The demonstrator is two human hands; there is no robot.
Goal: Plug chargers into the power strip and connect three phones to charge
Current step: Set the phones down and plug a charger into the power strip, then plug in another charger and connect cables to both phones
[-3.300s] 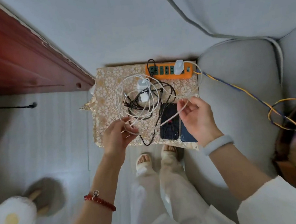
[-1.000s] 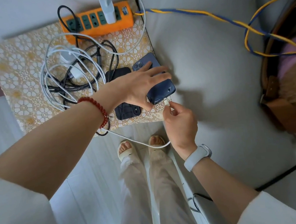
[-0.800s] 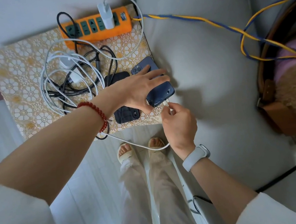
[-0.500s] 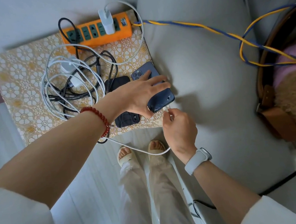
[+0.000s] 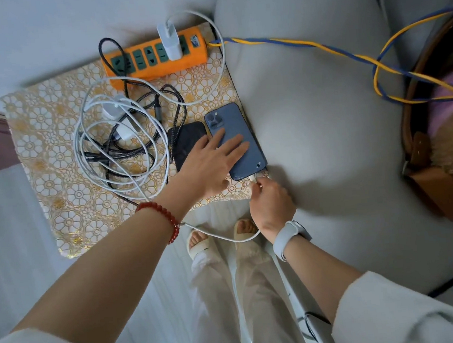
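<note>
Right at the near edge of the gold floral-patterned mat, the right hand pinches the white cable plug against the blue phone's bottom end. Left hand lies flat, fingers spread, pinning it; its long axis runs away toward the orange power strip, so I'd push along that.

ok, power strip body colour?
Orange power strip, with dark green sockets; the head view shows it clearly.

saw an orange power strip with green sockets, white charger, my gold-and-white floral cloth, blue phone, black phone, red bead bracelet, yellow-blue twisted cord
</note>
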